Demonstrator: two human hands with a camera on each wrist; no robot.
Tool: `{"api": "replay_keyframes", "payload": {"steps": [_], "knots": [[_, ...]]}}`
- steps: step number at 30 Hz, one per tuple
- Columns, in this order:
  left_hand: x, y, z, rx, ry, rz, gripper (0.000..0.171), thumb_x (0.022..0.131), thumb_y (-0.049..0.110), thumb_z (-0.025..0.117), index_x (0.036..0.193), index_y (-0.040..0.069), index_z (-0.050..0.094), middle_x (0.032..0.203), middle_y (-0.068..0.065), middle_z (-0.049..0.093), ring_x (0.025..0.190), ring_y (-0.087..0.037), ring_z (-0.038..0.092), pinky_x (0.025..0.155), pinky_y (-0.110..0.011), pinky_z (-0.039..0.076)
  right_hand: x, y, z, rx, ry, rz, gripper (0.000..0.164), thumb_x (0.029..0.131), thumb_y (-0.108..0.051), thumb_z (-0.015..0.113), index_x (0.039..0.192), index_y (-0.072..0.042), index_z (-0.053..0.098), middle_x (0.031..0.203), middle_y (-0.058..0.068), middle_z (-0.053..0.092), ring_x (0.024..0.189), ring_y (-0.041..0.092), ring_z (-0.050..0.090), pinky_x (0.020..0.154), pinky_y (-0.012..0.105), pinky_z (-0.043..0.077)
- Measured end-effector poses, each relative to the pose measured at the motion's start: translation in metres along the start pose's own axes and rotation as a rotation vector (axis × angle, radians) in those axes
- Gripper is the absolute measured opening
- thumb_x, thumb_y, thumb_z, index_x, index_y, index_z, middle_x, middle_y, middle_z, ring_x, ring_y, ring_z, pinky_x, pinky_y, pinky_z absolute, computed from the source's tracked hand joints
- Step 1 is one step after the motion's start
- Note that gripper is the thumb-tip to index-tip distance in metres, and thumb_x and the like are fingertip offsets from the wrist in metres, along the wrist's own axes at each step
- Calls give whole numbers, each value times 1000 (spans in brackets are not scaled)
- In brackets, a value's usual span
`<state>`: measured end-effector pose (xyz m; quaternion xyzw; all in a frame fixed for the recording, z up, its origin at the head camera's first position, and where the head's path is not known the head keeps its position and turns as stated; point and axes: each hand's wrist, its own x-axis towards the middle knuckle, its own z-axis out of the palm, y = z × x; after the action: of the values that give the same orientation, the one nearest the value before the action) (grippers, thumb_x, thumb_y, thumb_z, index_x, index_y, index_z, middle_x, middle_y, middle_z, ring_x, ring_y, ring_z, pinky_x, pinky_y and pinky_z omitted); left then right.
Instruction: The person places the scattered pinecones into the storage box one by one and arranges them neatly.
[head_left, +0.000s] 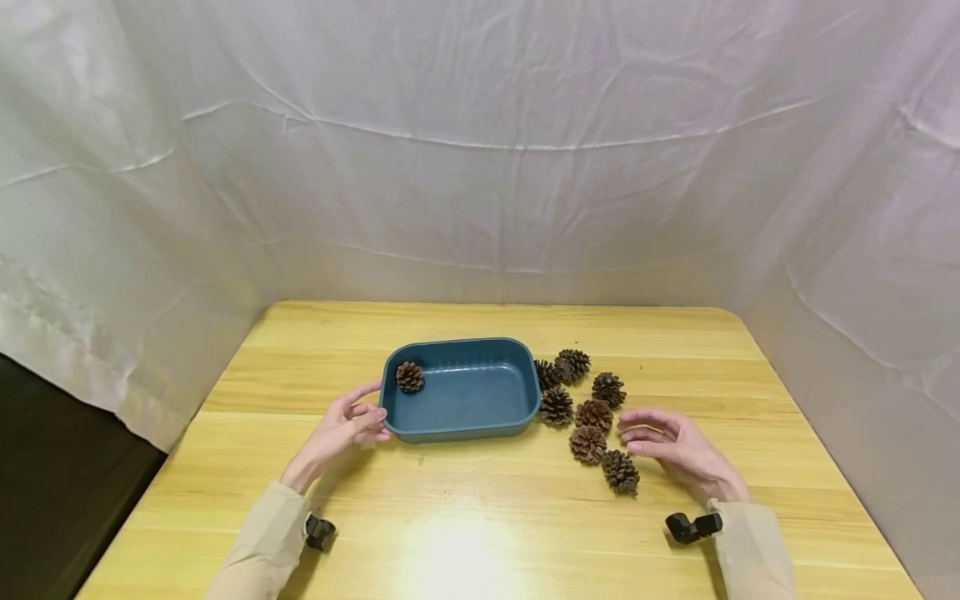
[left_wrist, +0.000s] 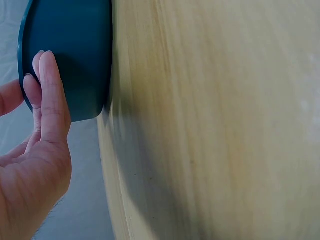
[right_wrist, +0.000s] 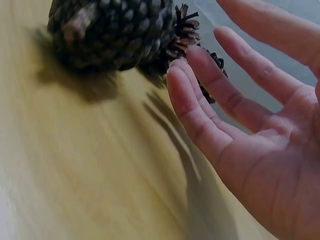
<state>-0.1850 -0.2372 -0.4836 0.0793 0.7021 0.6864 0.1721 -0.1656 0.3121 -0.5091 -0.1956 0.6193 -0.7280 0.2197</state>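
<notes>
A dark blue rectangular plastic basin (head_left: 461, 432) sits on the table, with one brown pine cone (head_left: 409, 377) inside at its left end. My left hand (head_left: 341, 431) pinches the basin's left rim. In the left wrist view, the thumb is at the rim and the fingers (left_wrist: 52, 100) lie along the outer wall. To the right of the basin lies a loose group of several pine cones (head_left: 594, 415). Beside them my right hand (head_left: 678, 450) hovers with relaxed, slightly bent fingers and an empty palm. A dark pine cone (right_wrist: 112, 35) appears large beyond its fingertips in the right wrist view.
The light wooden table (head_left: 360, 533) has rounded far corners. Pale cloth (head_left: 495, 192) hangs behind it and along both sides. A dark area (head_left: 60, 475) shows at the lower left. Black wrist cameras (head_left: 318, 532) are worn at both cuffs.
</notes>
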Motion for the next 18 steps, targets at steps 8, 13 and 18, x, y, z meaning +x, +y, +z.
{"api": "replay_keyframes", "payload": {"steps": [8,13,18], "knots": [[-1,-2,0,-11,8,5,69,101,6,57,156,-6,18,95,-3,66,83,-13,72,87,-38,66,-3,2,1,-114,-27,22,49,92,11,58,139,15,42,133,18,62,117,16,65,104,25,56],[0,-1,1,-5,5,10,68,101,6,56,156,-6,18,95,-2,65,83,-14,72,88,-38,66,-4,2,1,-170,-67,12,51,90,12,61,137,19,41,132,24,61,113,13,66,101,24,58],[1,-1,1,3,2,14,68,101,6,56,156,-6,18,96,-4,65,84,-15,72,87,-39,66,-4,1,1,-230,-66,27,56,87,8,67,136,18,42,133,25,59,112,11,65,100,23,57]]}}
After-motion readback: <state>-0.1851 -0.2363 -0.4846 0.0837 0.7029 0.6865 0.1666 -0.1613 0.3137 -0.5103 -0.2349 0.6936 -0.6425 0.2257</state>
